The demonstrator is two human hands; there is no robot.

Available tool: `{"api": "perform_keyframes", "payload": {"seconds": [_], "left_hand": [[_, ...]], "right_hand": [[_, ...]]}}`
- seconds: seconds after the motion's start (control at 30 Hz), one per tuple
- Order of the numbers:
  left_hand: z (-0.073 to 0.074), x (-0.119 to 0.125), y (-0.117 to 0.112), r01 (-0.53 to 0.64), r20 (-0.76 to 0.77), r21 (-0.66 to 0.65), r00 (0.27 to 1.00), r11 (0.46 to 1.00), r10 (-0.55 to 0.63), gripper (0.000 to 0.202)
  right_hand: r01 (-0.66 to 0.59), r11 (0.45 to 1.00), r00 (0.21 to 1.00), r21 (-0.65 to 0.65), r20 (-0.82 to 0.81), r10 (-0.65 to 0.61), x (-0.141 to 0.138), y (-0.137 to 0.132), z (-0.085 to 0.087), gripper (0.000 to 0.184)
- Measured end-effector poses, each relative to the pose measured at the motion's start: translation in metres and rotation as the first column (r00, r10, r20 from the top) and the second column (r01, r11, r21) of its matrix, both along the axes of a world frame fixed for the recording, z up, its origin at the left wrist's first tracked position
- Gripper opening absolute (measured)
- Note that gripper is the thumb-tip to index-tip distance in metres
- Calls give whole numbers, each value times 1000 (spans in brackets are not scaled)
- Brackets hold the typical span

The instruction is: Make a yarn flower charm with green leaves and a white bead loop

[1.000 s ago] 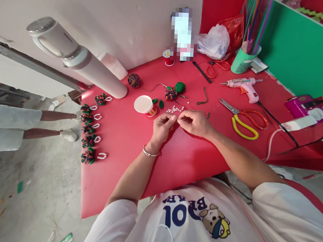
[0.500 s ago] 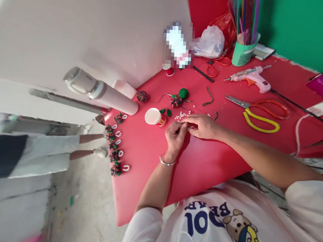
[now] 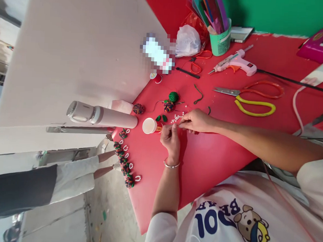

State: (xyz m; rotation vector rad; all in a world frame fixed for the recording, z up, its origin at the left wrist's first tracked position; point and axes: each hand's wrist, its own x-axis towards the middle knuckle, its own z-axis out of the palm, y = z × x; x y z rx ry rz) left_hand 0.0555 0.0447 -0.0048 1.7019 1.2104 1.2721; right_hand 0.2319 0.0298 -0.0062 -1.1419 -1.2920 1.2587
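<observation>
Fingertips almost meeting, my two hands work over the red table (image 3: 203, 155). My left hand (image 3: 170, 137) is closed in a pinch, beside a paper cup (image 3: 149, 126). Thumb and fingers together, my right hand (image 3: 195, 121) pinches at something too small to make out. Just beyond them lie loose white beads (image 3: 175, 118). Farther back are two green leaf pieces (image 3: 164, 118), a multicoloured yarn ball (image 3: 168, 106) with a thin needle or hook by it, and a green yarn ball (image 3: 174, 96).
Several yarn balls with bead loops (image 3: 129, 181) line the left edge, near a tall white flask (image 3: 115, 117). Scissors (image 3: 246, 98), a pink glue gun (image 3: 236, 62) with a black cord, a green pen cup (image 3: 220, 43) and a thread spool (image 3: 156, 78) stand behind. A person (image 3: 74, 179) is at left.
My view has shifted, so the table's things sit differently in it. My right hand has drawn back from lying over the left; their fingertips now face each other in a pinch.
</observation>
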Motion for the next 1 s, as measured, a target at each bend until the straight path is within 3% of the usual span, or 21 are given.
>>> {"api": "perform_keyframes", "payload": {"seconds": [0.1,0.13,0.2,0.27,0.37,0.5,0.6,0.7,0.77,0.8,0.9,1.0], "left_hand": [[4,10,16,26,64,-85,998,996,-20,30],[7,15,25,17,37,-58,999,998,-14,25],[13,28,43,91,-137,27,987,995,-87,9],[18,42,61,189,-293,17,940,982,-176,12],[21,58,79,248,-465,-14,856,969,-226,23],[17,69,86,260,-627,2,752,966,-201,16],[15,71,85,259,-634,30,752,965,-182,17],[17,67,77,202,-445,-23,875,979,-191,13],[20,60,65,171,-161,-194,966,966,-203,9],[21,56,58,190,24,-311,981,931,-192,14],[22,42,35,385,471,-537,875,750,-113,27],[19,34,20,482,641,-597,767,641,20,23]], "right_hand": [[135,987,974,91,169,-149,8,-1,12,19],[192,970,943,150,245,-224,12,-2,16,20],[288,925,861,247,356,-364,21,-2,24,23],[355,892,798,280,406,-445,28,-1,27,23],[390,883,767,260,438,-468,35,4,26,22],[364,909,762,206,496,-417,36,10,22,28],[354,920,755,167,530,-386,35,10,23,30],[371,910,776,184,477,-413,34,8,25,32],[380,901,811,207,395,-433,33,6,26,33],[383,899,832,212,344,-435,32,6,26,34],[373,907,894,194,188,-408,27,4,25,35],[349,923,928,159,77,-364,19,2,22,35]]}}
